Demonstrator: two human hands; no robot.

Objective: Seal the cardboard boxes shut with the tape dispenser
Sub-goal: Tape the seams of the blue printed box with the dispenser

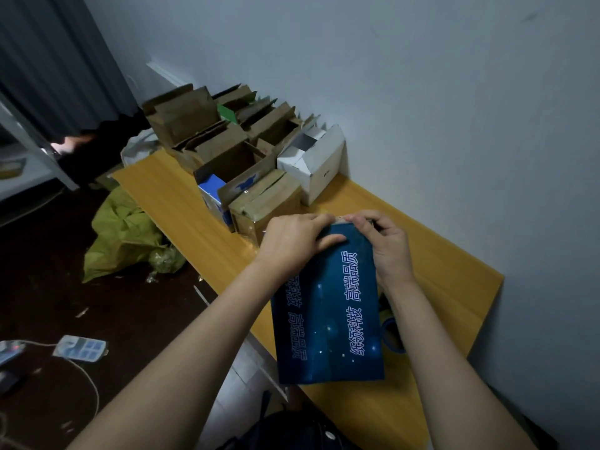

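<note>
A dark blue printed box [328, 306] with white characters lies lengthwise on the yellow table [431, 280]. My left hand [293, 241] grips its far left corner, thumb pressed on the top face. My right hand [386, 246] pinches the far edge of the box, fingers curled over its end. Just right of the box, under my right forearm, a blue tape roll [394, 336] peeks out, mostly hidden. Whether it sits in a dispenser I cannot tell.
Several open brown cardboard boxes [207, 131] crowd the far end of the table by the wall, with a taped brown box [266, 203] and a white box [313, 164] nearest. A green bag [123, 232] and a power strip [81, 347] lie on the dark floor at left.
</note>
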